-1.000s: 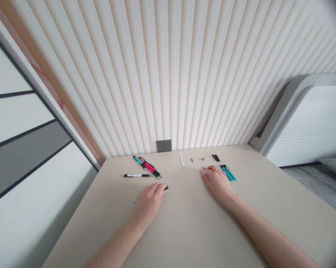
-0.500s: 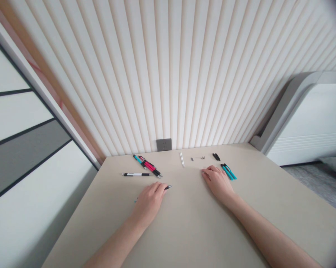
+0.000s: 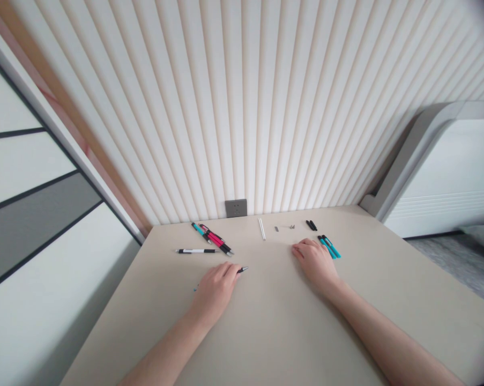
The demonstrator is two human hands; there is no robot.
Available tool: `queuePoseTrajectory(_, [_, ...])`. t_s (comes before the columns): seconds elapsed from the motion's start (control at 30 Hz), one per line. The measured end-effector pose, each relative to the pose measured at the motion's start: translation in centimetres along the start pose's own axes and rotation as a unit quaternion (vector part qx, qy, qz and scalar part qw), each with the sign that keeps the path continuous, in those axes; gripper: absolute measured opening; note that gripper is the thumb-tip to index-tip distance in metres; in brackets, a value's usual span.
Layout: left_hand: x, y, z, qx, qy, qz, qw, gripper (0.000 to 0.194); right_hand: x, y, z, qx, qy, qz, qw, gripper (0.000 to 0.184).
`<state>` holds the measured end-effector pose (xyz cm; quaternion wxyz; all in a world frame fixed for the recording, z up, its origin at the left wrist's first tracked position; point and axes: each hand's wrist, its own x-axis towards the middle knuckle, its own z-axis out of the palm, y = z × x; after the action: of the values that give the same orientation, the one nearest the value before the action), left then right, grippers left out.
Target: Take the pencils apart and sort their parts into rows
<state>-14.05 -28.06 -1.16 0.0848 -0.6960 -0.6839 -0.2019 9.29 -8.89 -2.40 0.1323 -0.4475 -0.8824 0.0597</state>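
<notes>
Left hand [image 3: 215, 287] is gripping a pen [image 3: 242, 270] over the table [image 3: 266, 332], hiding most of it; tip is poking out right. Right hand [image 3: 314, 262] is resting, fingers curling; can't tell if holding anything. White pen [image 3: 196, 251], teal tubes [image 3: 332, 246] and pink pens [image 3: 215, 239] are lying beyond. White sticks [image 3: 262, 229], metal bits [image 3: 276, 229], black pieces [image 3: 313, 225] are sitting farther back.

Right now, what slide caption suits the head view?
Left hand over a pen, right hand beside two turquoise barrels on a beige table.
</notes>
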Motion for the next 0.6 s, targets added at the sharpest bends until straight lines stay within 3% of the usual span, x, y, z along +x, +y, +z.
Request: queuePoseTrajectory(0.6, [-0.03, -0.19, 0.24, 0.009, -0.007, 0.004, 1.0, 0.009, 0.14, 0.38, -0.07, 0.001, -0.004, 0.029, 1.0, 0.023])
